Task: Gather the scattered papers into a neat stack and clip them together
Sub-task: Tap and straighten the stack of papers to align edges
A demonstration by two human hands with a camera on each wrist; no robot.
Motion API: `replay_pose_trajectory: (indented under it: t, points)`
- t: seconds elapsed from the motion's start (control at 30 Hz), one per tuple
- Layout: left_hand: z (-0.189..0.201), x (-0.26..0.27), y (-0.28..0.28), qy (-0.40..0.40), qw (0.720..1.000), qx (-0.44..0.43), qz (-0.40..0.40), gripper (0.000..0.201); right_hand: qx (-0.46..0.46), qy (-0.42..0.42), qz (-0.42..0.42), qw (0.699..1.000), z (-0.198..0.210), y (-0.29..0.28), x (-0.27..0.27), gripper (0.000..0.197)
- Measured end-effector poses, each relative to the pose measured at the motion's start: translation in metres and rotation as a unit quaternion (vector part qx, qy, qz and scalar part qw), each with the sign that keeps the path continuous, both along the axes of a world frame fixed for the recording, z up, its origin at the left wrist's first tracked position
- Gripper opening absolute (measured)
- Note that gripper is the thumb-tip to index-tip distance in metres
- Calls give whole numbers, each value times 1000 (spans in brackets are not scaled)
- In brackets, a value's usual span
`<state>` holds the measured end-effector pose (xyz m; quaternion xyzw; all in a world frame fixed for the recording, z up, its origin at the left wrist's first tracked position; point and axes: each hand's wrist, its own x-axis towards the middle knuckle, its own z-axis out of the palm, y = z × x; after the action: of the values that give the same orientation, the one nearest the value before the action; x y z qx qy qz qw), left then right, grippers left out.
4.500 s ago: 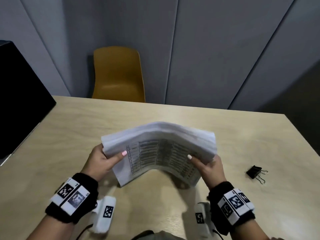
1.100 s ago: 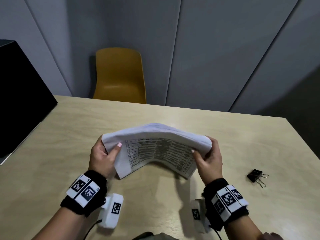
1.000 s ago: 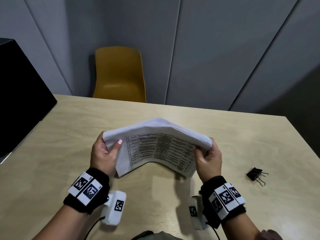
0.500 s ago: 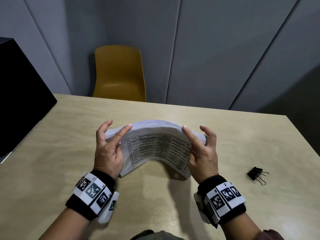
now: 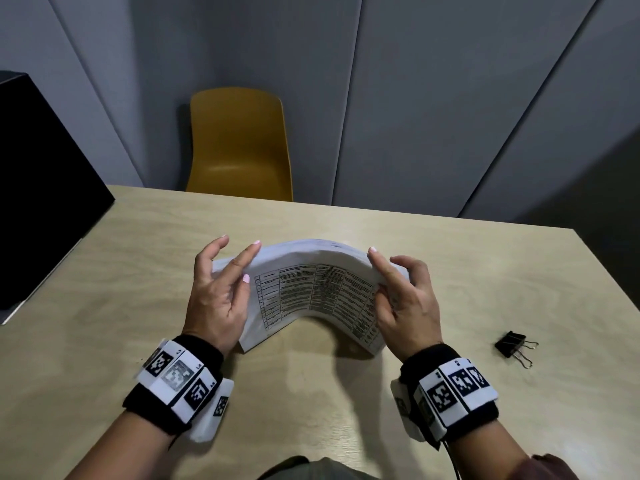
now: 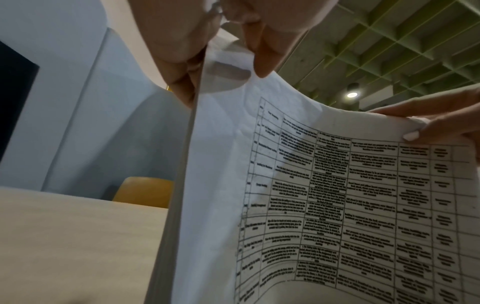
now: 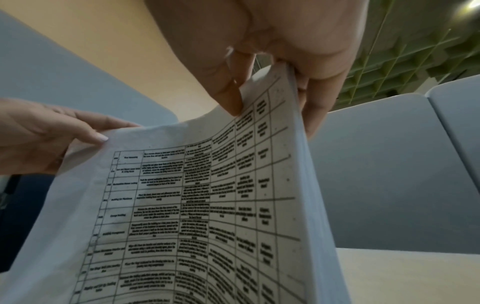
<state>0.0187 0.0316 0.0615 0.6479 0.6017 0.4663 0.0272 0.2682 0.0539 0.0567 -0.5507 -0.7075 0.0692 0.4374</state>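
Note:
A thick paper stack (image 5: 311, 292) with a printed table on its front sheet stands on its lower edge on the wooden table (image 5: 138, 271), bowed upward in the middle. My left hand (image 5: 242, 268) holds its left edge, thumb on the front sheet and fingers spread behind and over the top; the left wrist view (image 6: 207, 51) shows the stack's edge (image 6: 182, 185) between thumb and fingers. My right hand (image 5: 381, 271) pinches the right edge the same way, as the right wrist view (image 7: 272, 82) shows. A black binder clip (image 5: 512, 346) lies apart, to the right of my right hand.
A yellow chair (image 5: 239, 147) stands behind the table's far edge, against grey wall panels. A large black box (image 5: 41, 185) occupies the table's left side. The table's right edge runs just beyond the clip.
Both hands have loosened from a tight grip: the fingers have straightened and spread over the top edge. The stack has sunk lower and its arch has flattened a little. The clip has not moved.

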Motion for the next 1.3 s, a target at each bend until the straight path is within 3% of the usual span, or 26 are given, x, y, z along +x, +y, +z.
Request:
replay_pose_trajectory:
  t: [0.1, 0.17, 0.23, 0.3, 0.37, 0.4, 0.5, 0.57, 0.67, 0.73, 0.9, 1.07, 1.3]
  points:
    - [-3, -6, 1, -77, 997, -21, 11, 61, 7, 76, 22, 997, 0, 2, 5, 58]
    - [-4, -8, 0, -197, 977, -82, 12, 79, -23, 157, -2, 987, -3, 1, 6, 71]
    - [-4, -3, -1, -346, 923, -166, -3, 82, -117, 281, -24, 952, -10, 0, 6, 87]
    - [-10, 5, -2, -445, 868, -218, -1, 57, -222, 352, -4, 909, -22, 3, 6, 81]
    - [-10, 13, -2, -438, 863, -252, 21, 30, -280, 330, -7, 901, -30, 6, 5, 38]
    - [-10, 14, -1, -429, 867, -251, 24, 23, -290, 321, -13, 901, -30, 7, 5, 27]
    - [-6, 9, 0, -430, 874, -224, 14, 11, -250, 337, -15, 908, -32, 8, 6, 35]
    - [-6, 5, -1, -415, 880, -231, 13, 15, -245, 346, 3, 906, -33, 7, 9, 35]
    - [-11, 9, -9, -433, 861, -266, 26, 14, -298, 318, 11, 900, -41, -1, 10, 36]
    - [-18, 15, -16, -447, 853, -267, 42, 23, -324, 311, 5, 894, -49, -6, 8, 38]
    - [-21, 9, -10, -424, 872, -240, 48, 23, -279, 329, -15, 902, -48, -5, 8, 42]
    - [-25, 15, -14, -453, 848, -273, 32, 18, -342, 290, -8, 894, -50, -9, 5, 42]
    - [-37, 15, -16, -479, 839, -256, 20, 28, -347, 297, -37, 889, -61, -14, 5, 40]
